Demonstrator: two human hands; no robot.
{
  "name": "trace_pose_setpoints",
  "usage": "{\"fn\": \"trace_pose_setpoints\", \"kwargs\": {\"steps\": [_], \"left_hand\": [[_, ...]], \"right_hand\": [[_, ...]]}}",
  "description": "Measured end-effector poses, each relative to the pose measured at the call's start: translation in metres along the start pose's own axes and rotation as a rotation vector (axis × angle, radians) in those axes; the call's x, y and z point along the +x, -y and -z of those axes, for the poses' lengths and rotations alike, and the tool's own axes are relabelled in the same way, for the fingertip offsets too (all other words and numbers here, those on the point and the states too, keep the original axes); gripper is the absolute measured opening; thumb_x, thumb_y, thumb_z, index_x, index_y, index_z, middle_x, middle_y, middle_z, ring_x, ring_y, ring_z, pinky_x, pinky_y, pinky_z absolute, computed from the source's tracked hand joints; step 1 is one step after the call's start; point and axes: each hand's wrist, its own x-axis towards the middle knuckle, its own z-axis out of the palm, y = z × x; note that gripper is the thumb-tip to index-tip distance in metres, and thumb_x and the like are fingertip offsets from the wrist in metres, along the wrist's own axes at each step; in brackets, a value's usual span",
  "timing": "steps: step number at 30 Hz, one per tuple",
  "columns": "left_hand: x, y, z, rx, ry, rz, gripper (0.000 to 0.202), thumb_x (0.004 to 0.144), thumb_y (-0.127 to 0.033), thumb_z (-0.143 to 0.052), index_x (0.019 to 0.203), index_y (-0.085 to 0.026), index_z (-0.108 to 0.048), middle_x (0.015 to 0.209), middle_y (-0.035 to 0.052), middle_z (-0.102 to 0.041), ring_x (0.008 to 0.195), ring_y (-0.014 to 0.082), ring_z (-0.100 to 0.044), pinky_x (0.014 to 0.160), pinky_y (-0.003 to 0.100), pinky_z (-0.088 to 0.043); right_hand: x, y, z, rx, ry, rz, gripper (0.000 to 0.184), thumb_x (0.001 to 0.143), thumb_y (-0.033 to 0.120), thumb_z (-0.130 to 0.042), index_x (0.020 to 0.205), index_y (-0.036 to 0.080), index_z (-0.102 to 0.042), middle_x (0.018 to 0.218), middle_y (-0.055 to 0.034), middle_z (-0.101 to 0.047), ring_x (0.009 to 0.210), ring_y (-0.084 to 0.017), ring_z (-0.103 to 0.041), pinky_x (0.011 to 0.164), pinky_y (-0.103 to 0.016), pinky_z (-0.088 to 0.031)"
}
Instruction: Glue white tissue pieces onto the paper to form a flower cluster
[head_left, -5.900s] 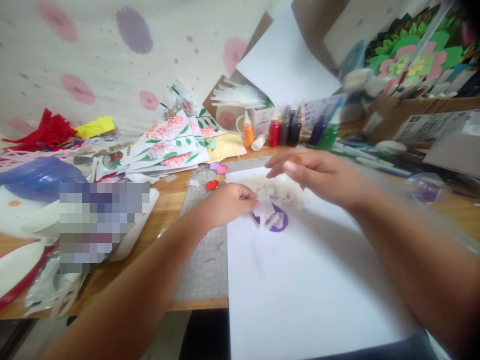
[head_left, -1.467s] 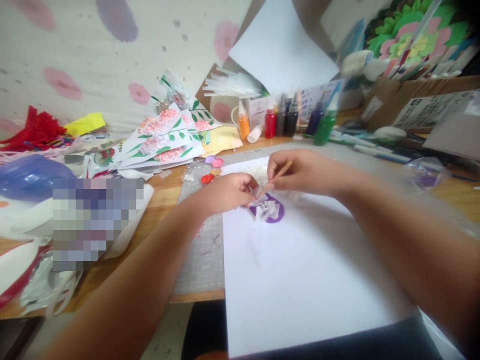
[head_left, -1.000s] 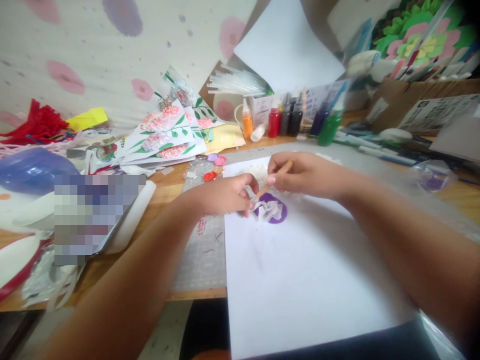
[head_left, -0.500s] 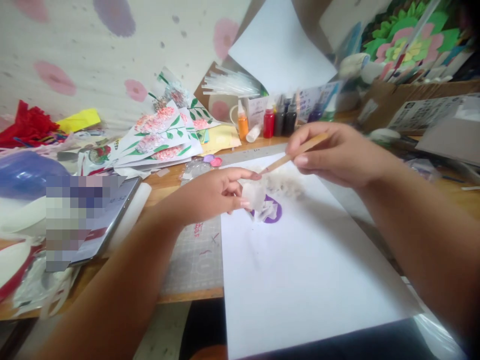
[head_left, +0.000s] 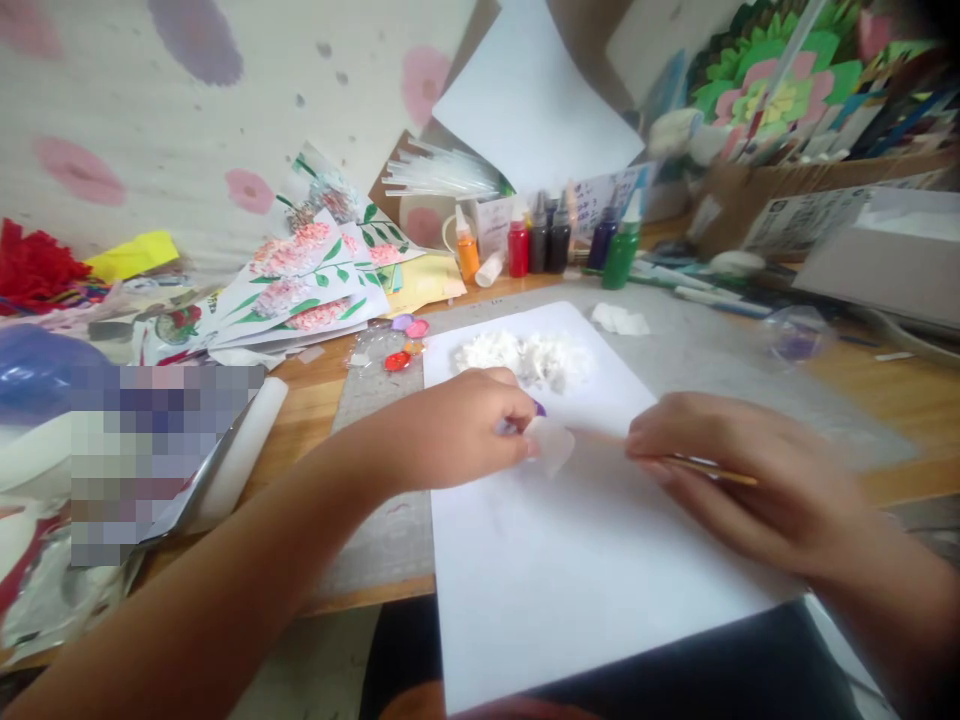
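My left hand (head_left: 465,425) is closed in a pinch on a thin, translucent white petal-shaped piece (head_left: 555,448), held over a large white sheet of paper (head_left: 555,590). Just behind its fingers shows a bit of something purple (head_left: 540,408), mostly hidden. My right hand (head_left: 735,470) grips a slim wooden paintbrush (head_left: 712,470); its blurred front end points left at the white piece, and whether the two touch I cannot tell. Beyond my left hand, crumpled white petal-like bits (head_left: 517,355) lie in heaps on the sheet's far end.
A small clear palette (head_left: 375,345) with red, pink and purple paint lies left of the sheet. Behind stand several paint bottles (head_left: 517,245). Flower pictures (head_left: 300,275) and a tablet-like device (head_left: 210,470) are at left, a cardboard box (head_left: 817,205) at right.
My right hand has swung down and towards me with the brush, turning the brush lower. My left hand has shifted slightly right and down with the white piece, now covering most of the purple thing.
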Motion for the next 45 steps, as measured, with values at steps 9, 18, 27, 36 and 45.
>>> {"fn": "trace_pose_setpoints", "kwargs": {"steps": [9, 18, 27, 36, 45], "left_hand": [[0.012, -0.002, -0.022, 0.272, -0.201, 0.079, 0.013, 0.07, -0.026, -0.049, 0.063, -0.021, -0.059, 0.099, 0.0013, -0.046, 0.093, 0.0233, -0.038, 0.074, 0.038, -0.029], [0.012, 0.001, -0.026, 0.199, -0.279, 0.114, 0.011, 0.068, -0.025, -0.049, 0.061, -0.021, -0.057, 0.097, -0.0007, -0.046, 0.091, 0.0212, -0.037, 0.075, 0.038, -0.027], [0.013, -0.002, -0.022, 0.117, -0.207, 0.181, 0.008, 0.064, -0.027, -0.051, 0.063, -0.022, -0.056, 0.103, -0.0005, -0.044, 0.098, 0.0237, -0.037, 0.083, 0.045, -0.026], [-0.007, 0.013, 0.004, 0.018, 0.013, 0.153, 0.015, 0.069, -0.038, -0.055, 0.07, -0.023, -0.057, 0.13, -0.0049, -0.03, 0.113, 0.0257, -0.035, 0.092, 0.039, -0.03], [-0.007, 0.016, -0.001, 0.119, 0.016, 0.194, 0.018, 0.068, -0.043, -0.056, 0.067, -0.025, -0.059, 0.124, -0.0028, -0.037, 0.118, 0.0294, -0.027, 0.098, 0.056, -0.011]], "right_hand": [[-0.011, 0.006, -0.005, 0.097, -0.028, -0.126, 0.018, 0.078, 0.01, -0.046, 0.09, 0.023, -0.047, 0.07, -0.0009, -0.06, 0.065, -0.013, -0.058, 0.057, -0.025, -0.046], [-0.007, 0.0, -0.006, 0.119, 0.016, -0.202, 0.012, 0.078, 0.012, -0.047, 0.087, 0.02, -0.049, 0.072, -0.0012, -0.06, 0.066, -0.01, -0.057, 0.057, -0.021, -0.045], [0.003, 0.003, -0.004, 0.141, 0.086, -0.033, 0.015, 0.077, 0.009, -0.045, 0.086, 0.021, -0.048, 0.075, -0.0023, -0.062, 0.071, -0.012, -0.057, 0.064, -0.024, -0.045], [0.001, -0.02, 0.005, 0.332, -0.094, -0.244, 0.014, 0.083, 0.014, -0.04, 0.074, 0.021, -0.047, 0.073, -0.0009, -0.053, 0.073, -0.013, -0.054, 0.065, -0.029, -0.042], [0.055, -0.037, -0.035, -0.337, 0.637, 0.147, 0.019, 0.085, 0.029, -0.042, 0.086, 0.017, -0.057, 0.074, -0.0049, -0.059, 0.069, -0.018, -0.051, 0.058, -0.029, -0.029]]}}
